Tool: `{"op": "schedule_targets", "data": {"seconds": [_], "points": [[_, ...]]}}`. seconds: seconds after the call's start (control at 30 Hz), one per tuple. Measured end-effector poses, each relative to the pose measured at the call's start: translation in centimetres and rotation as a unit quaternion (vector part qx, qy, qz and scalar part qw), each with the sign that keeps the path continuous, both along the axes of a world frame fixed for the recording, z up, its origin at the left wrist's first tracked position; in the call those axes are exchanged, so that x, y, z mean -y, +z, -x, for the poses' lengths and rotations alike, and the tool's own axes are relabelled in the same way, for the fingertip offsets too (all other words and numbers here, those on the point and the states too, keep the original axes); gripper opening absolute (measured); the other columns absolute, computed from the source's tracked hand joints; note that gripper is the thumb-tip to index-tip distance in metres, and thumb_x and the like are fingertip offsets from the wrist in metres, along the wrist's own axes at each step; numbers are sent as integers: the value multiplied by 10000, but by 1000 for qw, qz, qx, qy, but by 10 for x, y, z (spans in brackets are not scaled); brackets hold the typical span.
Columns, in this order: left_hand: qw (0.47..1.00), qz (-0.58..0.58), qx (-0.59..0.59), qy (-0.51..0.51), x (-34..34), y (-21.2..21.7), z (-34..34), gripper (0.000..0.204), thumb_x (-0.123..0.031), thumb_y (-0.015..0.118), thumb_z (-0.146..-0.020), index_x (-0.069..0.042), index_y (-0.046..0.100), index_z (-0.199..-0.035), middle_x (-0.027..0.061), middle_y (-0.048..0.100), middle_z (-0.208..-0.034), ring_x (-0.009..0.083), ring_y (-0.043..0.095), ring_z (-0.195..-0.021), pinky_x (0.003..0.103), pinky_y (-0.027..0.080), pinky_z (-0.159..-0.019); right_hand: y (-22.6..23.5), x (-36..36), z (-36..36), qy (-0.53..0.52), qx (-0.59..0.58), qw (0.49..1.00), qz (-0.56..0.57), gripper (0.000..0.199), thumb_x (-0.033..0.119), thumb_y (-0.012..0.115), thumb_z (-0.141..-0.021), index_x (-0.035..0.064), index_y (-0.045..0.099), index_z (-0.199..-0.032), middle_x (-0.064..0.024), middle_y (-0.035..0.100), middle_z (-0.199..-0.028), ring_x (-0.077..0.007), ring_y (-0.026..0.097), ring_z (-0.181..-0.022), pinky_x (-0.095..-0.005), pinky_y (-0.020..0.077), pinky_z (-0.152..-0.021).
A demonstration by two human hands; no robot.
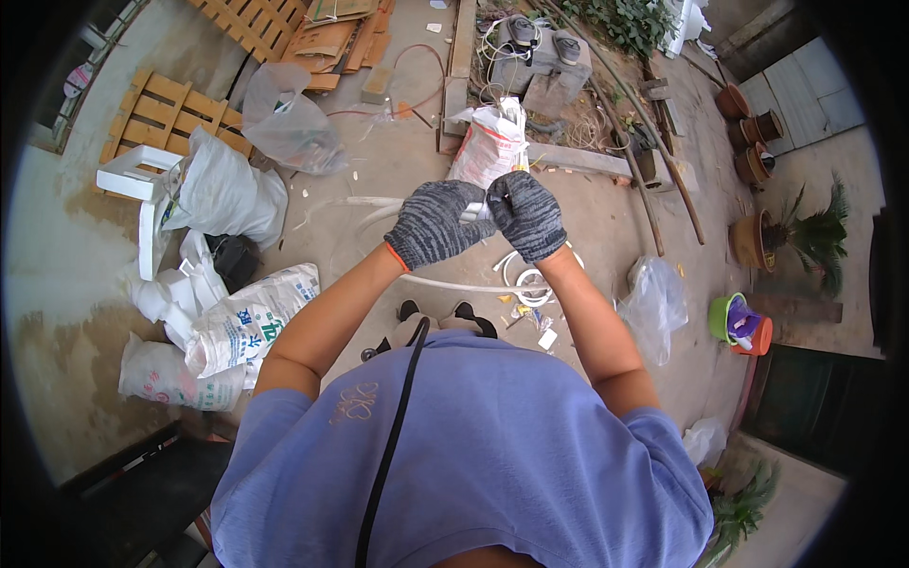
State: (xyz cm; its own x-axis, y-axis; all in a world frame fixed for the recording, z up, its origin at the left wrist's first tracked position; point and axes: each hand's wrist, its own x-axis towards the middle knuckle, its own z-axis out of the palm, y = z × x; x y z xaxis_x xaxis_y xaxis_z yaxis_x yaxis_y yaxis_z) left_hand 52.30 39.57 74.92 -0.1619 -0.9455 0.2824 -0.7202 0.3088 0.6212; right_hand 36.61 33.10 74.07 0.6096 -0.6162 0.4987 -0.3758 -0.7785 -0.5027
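Both my hands wear grey-and-black knit gloves and meet in front of me. My left hand (437, 223) is closed, its thumb and fingers pointing to the right. Close against it, my right hand (528, 218) is pinched, fingertips bent down. A small white piece (472, 210) shows between the two gloves; its kind cannot be made out, and the fingers cover most of what they hold. Just beyond the hands stands a white woven sack (491, 145) with red print, its top open. Below them a white hose (445, 284) curves over the ground towards a loose white coil (532, 281).
At left lie stuffed plastic sacks (232, 194), white foam pieces (133, 175) and wooden pallets (170, 118). Long poles (653, 142) lean across a rubble-filled bed at the back. A clear plastic bag (653, 308), basins (734, 322) and potted plants (751, 241) stand at right.
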Motion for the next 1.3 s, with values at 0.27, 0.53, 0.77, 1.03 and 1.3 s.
{"op": "schedule_targets", "data": {"seconds": [0.27,0.53,0.77,1.03,1.3], "points": [[999,17,-41,5,-5,-10,2,212,-160,534,-758,-53,541,-940,125,547,-916,265,538,-817,336,433,-731,9,4,2,21,1,999,50,188,68,539,-691,47,524,-877,-134,523,-770,-292,525,-704,-362,431,-637],[990,101,20,-94,17,-25,-8,196,-140,432,-823,-26,526,-952,112,529,-966,242,522,-868,308,410,-794,11,-3,13,46,-26,992,112,183,62,572,-653,60,537,-833,-114,542,-766,-277,533,-710,-359,445,-639],[976,-43,-193,-92,15,-6,0,210,-157,495,-785,-28,534,-946,101,560,-892,206,543,-842,290,413,-778,3,0,15,45,65,993,92,170,45,605,-635,69,546,-792,-107,530,-740,-278,524,-699,-355,439,-621],[964,-39,-169,-200,26,0,-10,193,-147,502,-770,-20,512,-915,123,528,-878,250,521,-836,318,409,-764,7,-9,17,36,78,995,53,141,76,640,-624,73,570,-747,-90,542,-731,-256,525,-691,-329,432,-620],[970,7,-18,-241,27,21,-16,204,-148,476,-777,-6,498,-922,168,512,-896,318,510,-833,357,416,-743,12,-6,20,54,40,997,43,147,96,631,-643,54,565,-767,-99,543,-754,-270,527,-711,-341,435,-641]]}}
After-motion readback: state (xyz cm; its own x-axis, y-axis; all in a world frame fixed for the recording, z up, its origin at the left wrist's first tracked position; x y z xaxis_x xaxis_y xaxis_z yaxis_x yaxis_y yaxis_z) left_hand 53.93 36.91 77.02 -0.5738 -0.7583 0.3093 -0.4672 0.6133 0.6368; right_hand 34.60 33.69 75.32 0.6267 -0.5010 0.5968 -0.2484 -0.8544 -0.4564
